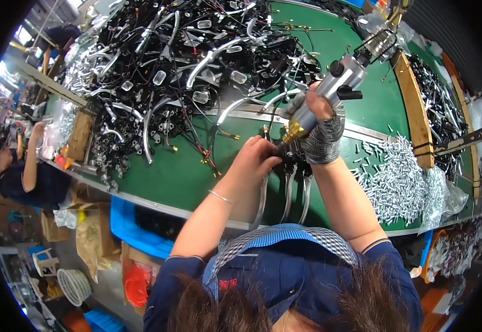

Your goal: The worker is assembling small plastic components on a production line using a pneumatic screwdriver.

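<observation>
My right hand (325, 130), in a grey fingerless glove, is wrapped around a silver power screwdriver (329, 88). Its brass-coloured nose (293, 131) slants down to the left, toward my left fingertips. My left hand (256, 155) is closed, thumb and fingers pressed together at the tool's tip; what they pinch is hidden. Under both hands, several brake levers lie side by side, their silver blades (290, 193) pointing toward me. Their black bodies are mostly covered by my hands and the tool.
A large heap of black-and-silver lever assemblies with wires (196, 61) covers the green bench (362, 105) ahead and left. Loose screws (395, 180) are piled right, beside a wooden bar (415, 110). A blue bin (136, 227) stands below the bench edge. Another person (25, 171) works at far left.
</observation>
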Demonstrator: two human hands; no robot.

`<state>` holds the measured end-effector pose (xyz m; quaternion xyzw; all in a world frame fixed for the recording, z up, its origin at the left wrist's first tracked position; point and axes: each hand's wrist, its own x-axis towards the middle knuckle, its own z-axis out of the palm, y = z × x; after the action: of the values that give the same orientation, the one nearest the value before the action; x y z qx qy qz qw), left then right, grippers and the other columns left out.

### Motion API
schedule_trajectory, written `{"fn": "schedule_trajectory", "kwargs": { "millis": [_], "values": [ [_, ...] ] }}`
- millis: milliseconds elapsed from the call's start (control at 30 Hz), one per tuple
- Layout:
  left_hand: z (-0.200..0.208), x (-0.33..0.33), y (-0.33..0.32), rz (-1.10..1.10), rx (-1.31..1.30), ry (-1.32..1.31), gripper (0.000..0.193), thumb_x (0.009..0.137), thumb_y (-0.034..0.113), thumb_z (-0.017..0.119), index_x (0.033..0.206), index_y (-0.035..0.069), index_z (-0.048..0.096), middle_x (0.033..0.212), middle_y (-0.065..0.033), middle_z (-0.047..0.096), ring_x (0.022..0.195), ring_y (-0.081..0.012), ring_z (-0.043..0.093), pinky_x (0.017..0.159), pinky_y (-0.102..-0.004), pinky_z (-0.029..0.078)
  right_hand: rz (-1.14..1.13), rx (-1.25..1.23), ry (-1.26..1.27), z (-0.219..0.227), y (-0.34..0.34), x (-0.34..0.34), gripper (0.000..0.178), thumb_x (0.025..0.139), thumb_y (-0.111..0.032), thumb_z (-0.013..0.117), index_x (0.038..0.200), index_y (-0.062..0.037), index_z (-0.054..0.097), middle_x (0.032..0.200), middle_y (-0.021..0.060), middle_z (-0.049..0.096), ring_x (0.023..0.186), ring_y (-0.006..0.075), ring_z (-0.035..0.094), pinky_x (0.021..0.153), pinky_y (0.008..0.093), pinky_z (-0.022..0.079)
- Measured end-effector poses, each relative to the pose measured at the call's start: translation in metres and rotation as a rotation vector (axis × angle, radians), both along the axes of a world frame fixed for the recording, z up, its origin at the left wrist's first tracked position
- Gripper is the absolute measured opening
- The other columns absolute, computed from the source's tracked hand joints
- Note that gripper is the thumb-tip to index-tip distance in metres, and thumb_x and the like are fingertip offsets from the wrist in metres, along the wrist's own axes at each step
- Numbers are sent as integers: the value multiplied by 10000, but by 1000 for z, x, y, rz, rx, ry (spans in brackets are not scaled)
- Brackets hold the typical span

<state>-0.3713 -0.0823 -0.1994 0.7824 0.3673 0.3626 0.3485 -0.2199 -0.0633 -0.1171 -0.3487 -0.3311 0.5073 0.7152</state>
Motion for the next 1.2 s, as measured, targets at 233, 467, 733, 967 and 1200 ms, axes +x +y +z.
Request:
{"fn": "schedule_trajectory", "kwargs": {
  "millis": [233,467,733,967,1200],
  "values": [
    [-10,1,-8,59,43,-66,214,753,105,643,928,29,546,835,-109,498,771,-262,494,696,-347,414,149,224,9,-11,7,3,378,796,-222,596,1108,-51,468,733,71,547,637,206,584,601,348,518],
    [17,-34,-21,383,182,-59,211,763,128,628,951,52,571,829,-125,536,843,-297,493,756,-370,412,-7,336,-376,16,-16,50,613,817,-289,588,1296,-11,326,971,117,561,849,226,576,795,388,485],
    [0,-163,6,1180,294,736,161,781,203,620,855,60,619,879,-114,520,839,-300,520,699,-384,442,-350,-144,-1966,-91,-67,232,304,810,-160,589,1080,-30,542,962,148,545,876,292,556,753,394,447],
    [-9,-152,14,1172,180,1060,205,795,261,594,854,66,613,880,-109,529,845,-316,509,735,-401,433,-181,-200,-1887,-121,-82,232,166,797,-101,580,950,-36,578,862,152,569,790,329,572,707,383,460],
    [-21,-137,-38,987,-46,574,186,819,213,529,864,45,595,835,-138,532,818,-316,521,749,-402,432,-8,-325,-1776,-100,-82,234,126,781,-63,589,899,-21,571,861,155,580,787,307,583,708,366,467]
  ]
}}
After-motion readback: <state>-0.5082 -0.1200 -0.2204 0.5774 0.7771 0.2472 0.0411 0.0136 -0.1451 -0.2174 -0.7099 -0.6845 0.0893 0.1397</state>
